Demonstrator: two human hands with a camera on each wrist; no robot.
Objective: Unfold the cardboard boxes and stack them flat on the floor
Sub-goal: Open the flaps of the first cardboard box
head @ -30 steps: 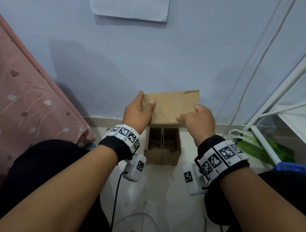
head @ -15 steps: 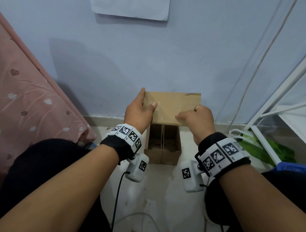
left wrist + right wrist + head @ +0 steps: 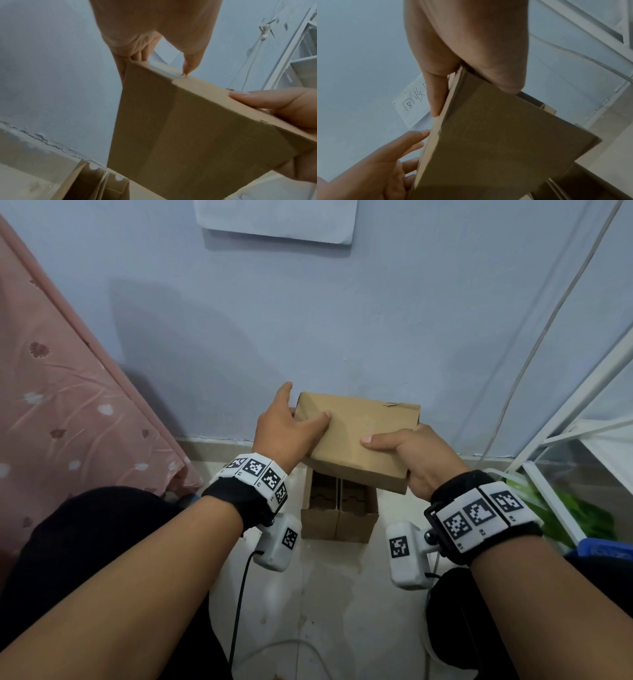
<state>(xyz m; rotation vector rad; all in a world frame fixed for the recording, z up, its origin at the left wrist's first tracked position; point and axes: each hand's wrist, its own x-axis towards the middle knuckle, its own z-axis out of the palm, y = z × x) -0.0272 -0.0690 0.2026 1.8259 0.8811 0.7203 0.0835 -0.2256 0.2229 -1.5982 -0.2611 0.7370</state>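
Tilting toward the camera at frame centre, a closed cardboard box point(image 3: 356, 440) is held above 2 open-topped boxes point(image 3: 339, 508) on the floor point(image 3: 325, 611). Left hand point(image 3: 287, 429) grips its left end, thumb on top; right hand point(image 3: 414, 457) pinches the lower right corner. A pink curtain point(image 3: 68, 405) fills the left edge.

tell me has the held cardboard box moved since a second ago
Yes. The held cardboard box has tipped its top face toward the camera; against the open box on the floor, its near edge now overhangs lower.
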